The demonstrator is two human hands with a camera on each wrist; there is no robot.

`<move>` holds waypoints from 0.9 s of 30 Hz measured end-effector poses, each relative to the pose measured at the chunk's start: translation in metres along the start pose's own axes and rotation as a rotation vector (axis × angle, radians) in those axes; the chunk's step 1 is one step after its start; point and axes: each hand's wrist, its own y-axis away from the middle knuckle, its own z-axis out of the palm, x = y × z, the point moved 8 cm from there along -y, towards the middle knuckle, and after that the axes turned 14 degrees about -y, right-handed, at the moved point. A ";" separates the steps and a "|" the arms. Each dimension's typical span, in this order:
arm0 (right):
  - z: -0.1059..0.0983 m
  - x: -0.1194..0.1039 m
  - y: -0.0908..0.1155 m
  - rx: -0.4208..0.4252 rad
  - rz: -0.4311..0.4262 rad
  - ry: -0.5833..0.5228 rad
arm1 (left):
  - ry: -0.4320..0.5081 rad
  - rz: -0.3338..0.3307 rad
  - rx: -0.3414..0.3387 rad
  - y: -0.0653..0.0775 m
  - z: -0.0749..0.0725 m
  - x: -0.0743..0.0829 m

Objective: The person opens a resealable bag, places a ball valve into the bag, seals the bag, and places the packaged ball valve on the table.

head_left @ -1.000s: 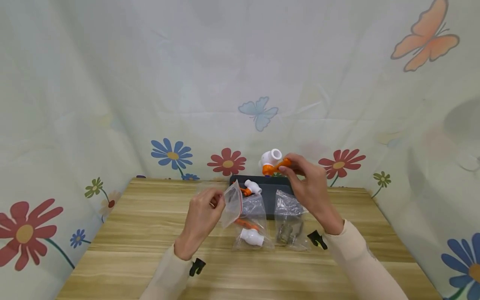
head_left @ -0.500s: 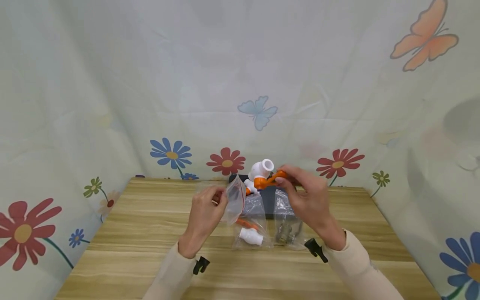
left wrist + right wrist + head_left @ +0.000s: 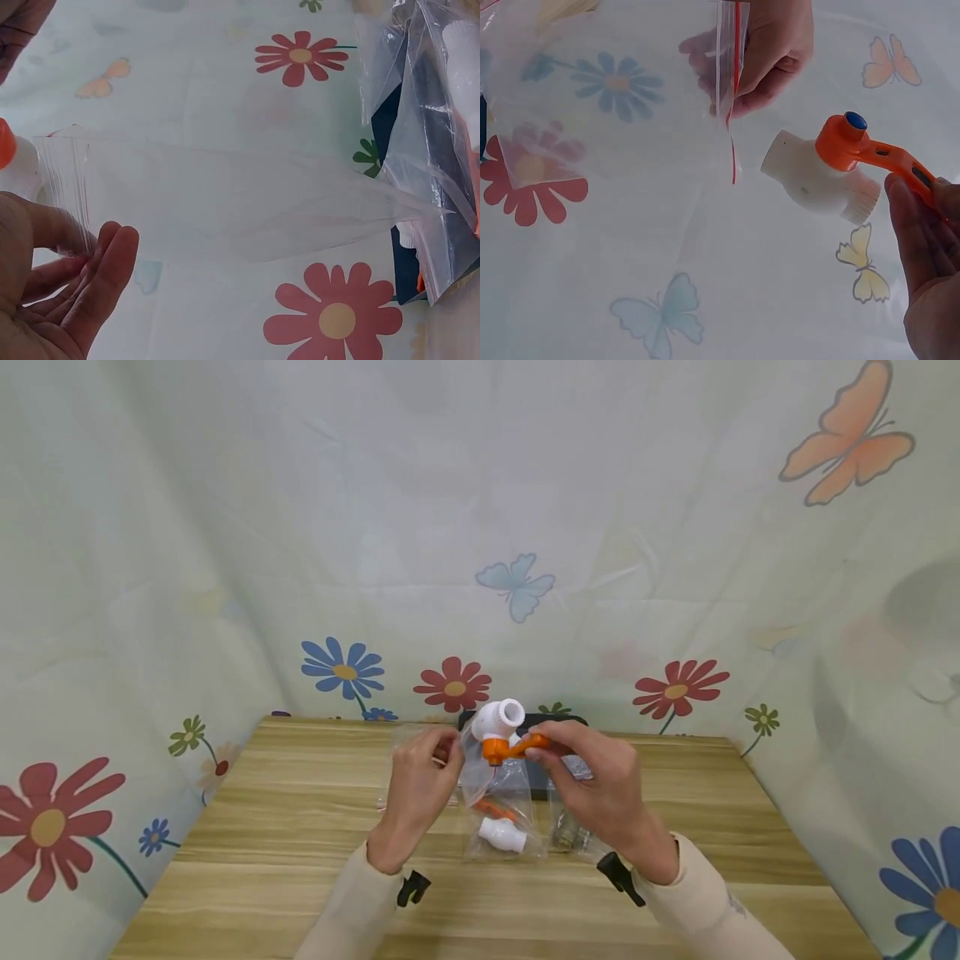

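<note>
My right hand point(image 3: 600, 785) pinches the orange lever of a white plastic ball valve point(image 3: 495, 722), held in the air in front of me. In the right wrist view, the valve's white body point(image 3: 806, 184) hangs beside the bag's mouth, outside it. A clear zip bag point(image 3: 210, 202) with a red seal line dangles from my left hand point(image 3: 423, 785), whose thumb and fingers pinch it near its mouth. The bag looks empty in the left wrist view. Below it, another ball valve point(image 3: 504, 835) with an orange lever lies in a clear bag on the table.
A dark tray point(image 3: 536, 720) stands at the back of the table, mostly hidden behind the valve, hands and bags. Right of the bagged valve is a clear bag with metal-looking fittings point(image 3: 567, 835). Another clear bag point(image 3: 386, 777) lies flat at the left hand. A printed curtain point(image 3: 375, 527) hangs behind.
My right hand has brought the valve left and down toward the bag's mouth. My left hand has shifted slightly right, still pinching the bag. The valve now covers the one in the tray.
</note>
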 end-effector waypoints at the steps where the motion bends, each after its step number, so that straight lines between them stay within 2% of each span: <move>1: 0.002 -0.001 0.001 -0.009 0.000 -0.004 | 0.005 -0.002 -0.002 0.000 0.000 0.000; 9: 0.011 0.001 0.007 -0.062 0.021 -0.016 | 0.030 -0.016 -0.016 0.000 0.000 0.003; 17: 0.019 0.015 0.018 -0.137 0.117 -0.032 | 0.048 -0.023 -0.011 0.000 -0.002 0.006; 23: 0.026 0.029 0.025 -0.186 0.187 -0.022 | 0.019 -0.029 -0.022 0.000 -0.001 0.007; 27: 0.029 0.035 0.027 -0.193 0.199 -0.016 | 0.018 -0.028 -0.032 0.000 -0.001 0.008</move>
